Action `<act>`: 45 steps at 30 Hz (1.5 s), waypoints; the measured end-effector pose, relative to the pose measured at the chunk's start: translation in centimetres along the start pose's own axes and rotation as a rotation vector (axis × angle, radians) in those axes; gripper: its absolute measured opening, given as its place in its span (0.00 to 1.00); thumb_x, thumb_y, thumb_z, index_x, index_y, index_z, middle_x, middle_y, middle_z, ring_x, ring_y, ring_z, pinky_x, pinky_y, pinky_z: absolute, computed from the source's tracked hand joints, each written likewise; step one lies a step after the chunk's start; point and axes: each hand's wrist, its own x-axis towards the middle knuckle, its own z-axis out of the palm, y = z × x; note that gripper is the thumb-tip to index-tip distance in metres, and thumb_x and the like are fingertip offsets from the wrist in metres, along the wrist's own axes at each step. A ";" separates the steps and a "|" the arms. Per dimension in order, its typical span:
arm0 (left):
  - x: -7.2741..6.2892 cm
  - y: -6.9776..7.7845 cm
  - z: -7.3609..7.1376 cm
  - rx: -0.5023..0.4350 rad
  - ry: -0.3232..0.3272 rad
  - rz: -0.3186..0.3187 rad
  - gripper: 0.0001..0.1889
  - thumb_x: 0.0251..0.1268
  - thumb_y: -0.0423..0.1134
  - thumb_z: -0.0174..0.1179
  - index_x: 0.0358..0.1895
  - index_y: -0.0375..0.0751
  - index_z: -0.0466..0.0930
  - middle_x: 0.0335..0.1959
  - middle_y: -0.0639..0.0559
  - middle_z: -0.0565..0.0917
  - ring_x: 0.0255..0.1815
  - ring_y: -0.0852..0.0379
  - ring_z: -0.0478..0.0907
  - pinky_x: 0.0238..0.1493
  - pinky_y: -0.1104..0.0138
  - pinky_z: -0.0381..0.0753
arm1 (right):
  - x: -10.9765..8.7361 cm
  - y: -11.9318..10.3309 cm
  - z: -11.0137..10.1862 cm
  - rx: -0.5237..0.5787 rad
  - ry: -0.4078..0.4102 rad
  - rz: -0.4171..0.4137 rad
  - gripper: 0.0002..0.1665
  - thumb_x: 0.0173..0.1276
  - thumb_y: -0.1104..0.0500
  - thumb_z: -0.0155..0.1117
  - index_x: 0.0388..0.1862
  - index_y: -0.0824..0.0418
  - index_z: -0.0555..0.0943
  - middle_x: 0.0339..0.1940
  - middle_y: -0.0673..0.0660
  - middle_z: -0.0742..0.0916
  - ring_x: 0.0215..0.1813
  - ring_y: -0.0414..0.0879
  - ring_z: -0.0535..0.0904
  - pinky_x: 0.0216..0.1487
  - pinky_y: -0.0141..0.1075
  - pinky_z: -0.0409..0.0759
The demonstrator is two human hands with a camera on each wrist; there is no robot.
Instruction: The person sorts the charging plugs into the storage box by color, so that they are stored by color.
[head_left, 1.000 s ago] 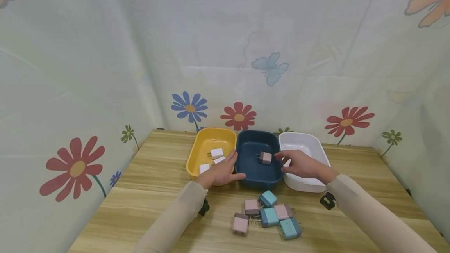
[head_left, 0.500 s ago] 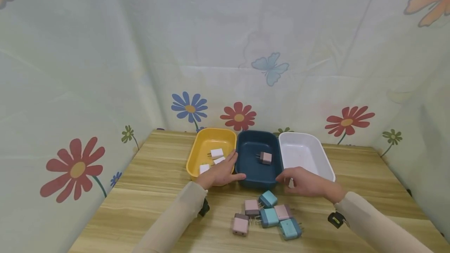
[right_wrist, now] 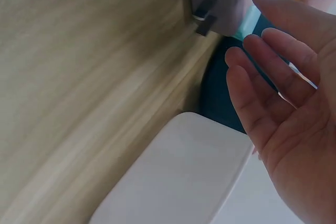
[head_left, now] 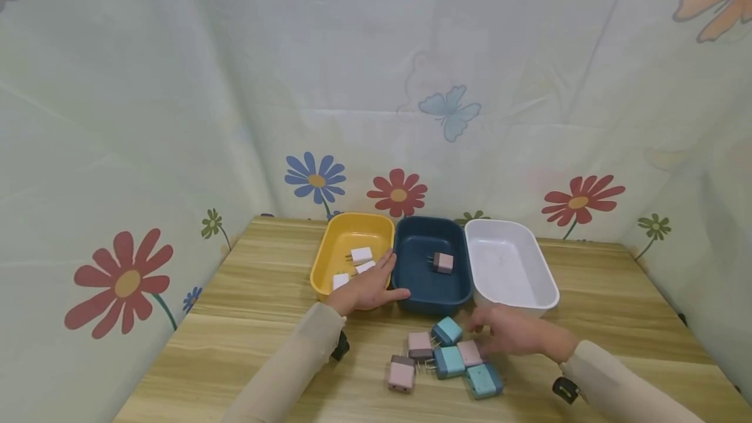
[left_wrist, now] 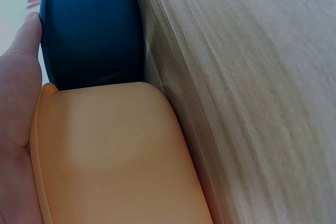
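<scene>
My left hand lies across the neighbouring rims of the yellow bin and the dark blue bin, fingers extended. In the left wrist view, a finger reaches along the blue bin's edge. My right hand is low over the table, its fingers loosely bent beside a pink plug charger with a brown end. The right wrist view shows a gap between the fingertips and this charger. Teal chargers and more pink chargers lie bunched around it, prongs pointing various ways.
The white bin stands right of the blue bin, just beyond my right hand. One pink charger sits inside the blue bin. White chargers lie in the yellow bin. A flowered cloth hangs behind the wooden table.
My right hand has come from above the blue and white bins down toward me, to the chargers on the table. My left hand has stayed in place.
</scene>
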 end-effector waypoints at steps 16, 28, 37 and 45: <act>0.0 0.0 0.0 0.001 0.001 0.003 0.52 0.59 0.71 0.49 0.76 0.42 0.39 0.77 0.53 0.35 0.75 0.56 0.42 0.70 0.59 0.53 | 0.2 0.4 0.8 -0.035 -0.033 -0.056 0.18 0.56 0.56 0.73 0.47 0.53 0.84 0.41 0.41 0.83 0.41 0.35 0.77 0.42 0.33 0.79; 0.0 -0.2 0.1 0.007 0.002 0.001 0.53 0.57 0.72 0.49 0.76 0.43 0.39 0.77 0.54 0.35 0.75 0.56 0.43 0.70 0.59 0.54 | 0.2 0.4 0.8 -0.013 -0.044 -0.025 0.18 0.58 0.56 0.71 0.48 0.54 0.84 0.42 0.41 0.83 0.42 0.35 0.78 0.44 0.35 0.80; 0.1 -0.1 0.1 0.003 0.006 -0.003 0.53 0.57 0.72 0.49 0.76 0.43 0.40 0.77 0.53 0.36 0.75 0.56 0.43 0.70 0.58 0.54 | 0.2 0.5 0.9 -0.010 -0.059 -0.056 0.20 0.57 0.58 0.71 0.50 0.58 0.83 0.43 0.44 0.84 0.42 0.35 0.78 0.43 0.33 0.80; 0.1 -0.1 0.1 -0.002 0.012 0.001 0.53 0.58 0.71 0.50 0.76 0.42 0.40 0.77 0.53 0.36 0.75 0.55 0.43 0.70 0.58 0.54 | 0.3 0.6 1.1 -0.007 -0.082 -0.053 0.22 0.56 0.59 0.71 0.52 0.58 0.82 0.46 0.44 0.84 0.45 0.35 0.78 0.46 0.32 0.79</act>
